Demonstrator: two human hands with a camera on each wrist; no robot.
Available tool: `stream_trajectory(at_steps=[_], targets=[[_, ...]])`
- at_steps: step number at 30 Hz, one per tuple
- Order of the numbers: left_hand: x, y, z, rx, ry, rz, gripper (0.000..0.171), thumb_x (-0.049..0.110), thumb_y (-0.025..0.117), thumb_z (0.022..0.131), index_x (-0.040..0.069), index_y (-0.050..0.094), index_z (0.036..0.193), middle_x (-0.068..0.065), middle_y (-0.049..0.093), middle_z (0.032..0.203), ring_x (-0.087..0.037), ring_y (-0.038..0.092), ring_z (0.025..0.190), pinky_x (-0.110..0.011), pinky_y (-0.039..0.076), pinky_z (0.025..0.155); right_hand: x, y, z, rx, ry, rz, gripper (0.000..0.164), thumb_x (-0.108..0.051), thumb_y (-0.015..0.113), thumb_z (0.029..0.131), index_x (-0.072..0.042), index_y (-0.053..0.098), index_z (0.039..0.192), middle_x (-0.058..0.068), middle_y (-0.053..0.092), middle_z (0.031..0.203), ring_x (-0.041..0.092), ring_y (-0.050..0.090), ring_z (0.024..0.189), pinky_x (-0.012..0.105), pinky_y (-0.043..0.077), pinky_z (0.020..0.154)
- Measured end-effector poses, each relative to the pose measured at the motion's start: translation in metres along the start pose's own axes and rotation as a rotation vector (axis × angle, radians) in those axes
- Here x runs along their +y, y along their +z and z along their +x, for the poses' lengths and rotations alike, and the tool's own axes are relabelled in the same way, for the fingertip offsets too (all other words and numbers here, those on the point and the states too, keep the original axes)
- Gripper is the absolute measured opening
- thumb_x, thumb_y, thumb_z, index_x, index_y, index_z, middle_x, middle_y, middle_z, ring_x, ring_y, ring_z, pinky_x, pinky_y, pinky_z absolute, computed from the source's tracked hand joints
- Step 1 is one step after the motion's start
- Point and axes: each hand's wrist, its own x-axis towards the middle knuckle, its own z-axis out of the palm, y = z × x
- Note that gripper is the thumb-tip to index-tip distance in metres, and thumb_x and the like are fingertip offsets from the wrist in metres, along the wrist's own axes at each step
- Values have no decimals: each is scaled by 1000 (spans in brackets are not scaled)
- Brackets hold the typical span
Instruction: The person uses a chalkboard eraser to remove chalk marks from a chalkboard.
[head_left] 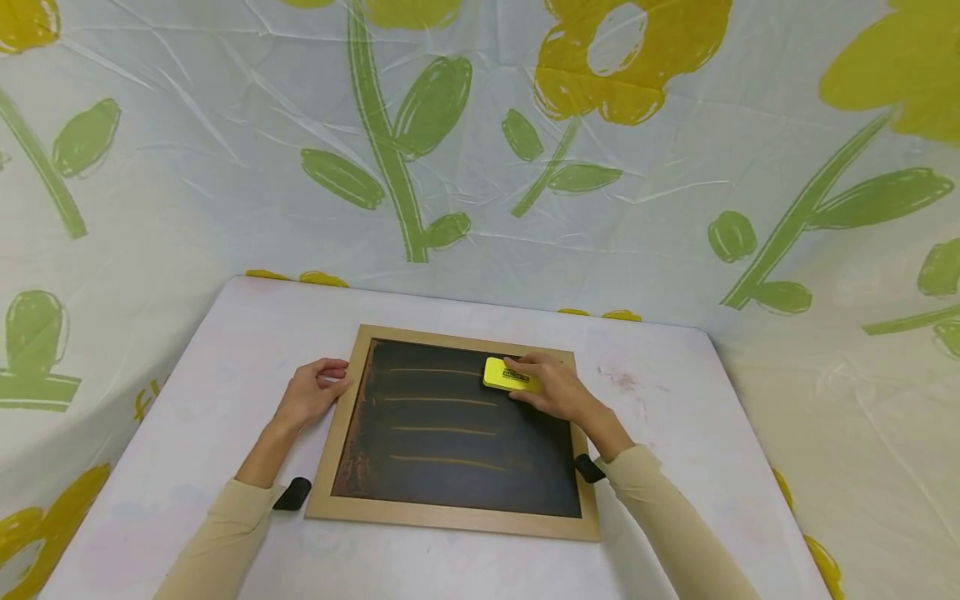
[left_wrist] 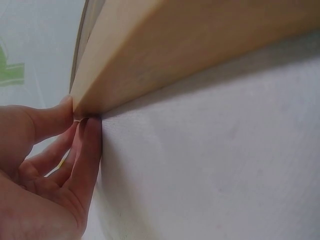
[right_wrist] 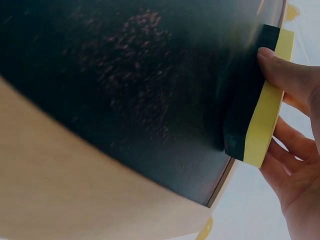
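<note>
A wood-framed chalkboard (head_left: pixel 450 483) lies on the table, with several yellow chalk lines (head_left: pixel 442 429) across its dark surface. My right hand (head_left: pixel 551 385) grips a yellow chalkboard eraser (head_left: pixel 501 375) near the board's upper right, at the right end of the top line. In the right wrist view the eraser (right_wrist: pixel 262 120) has its dark felt side against the board, thumb on one side and fingers on the other. At the board's left edge, my left hand (head_left: pixel 311 393) pinches the wooden frame (left_wrist: pixel 125 55) between thumb and fingertips.
The white tabletop (head_left: pixel 150 467) extends around the board, with faint reddish smudges to its right. A cloth (head_left: pixel 262 125) printed with yellow flowers and green leaves hangs behind and at both sides. Black wrist devices (head_left: pixel 292 494) sit near both cuffs.
</note>
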Motion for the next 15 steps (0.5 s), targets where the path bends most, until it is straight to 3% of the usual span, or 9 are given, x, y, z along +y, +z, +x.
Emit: stream_trajectory(at_steps=[7, 15], targets=[[2, 1, -2, 0, -11, 7, 36, 4, 67, 99, -12, 60, 130, -29, 65, 116, -39, 67, 98, -21, 51, 65, -7, 0, 6, -24, 9, -9, 66, -31, 82, 90, -14, 56, 148, 20, 63, 131, 35, 61, 116, 52, 50, 98], [2, 0, -2, 1, -11, 8, 36, 5, 66, 100, -12, 60, 130, -29, 66, 117, -39, 67, 99, -20, 51, 66, -15, 2, 14, -12, -51, -27, 64, -30, 82, 89, -11, 59, 146, 18, 64, 127, 34, 60, 115, 51, 50, 98]])
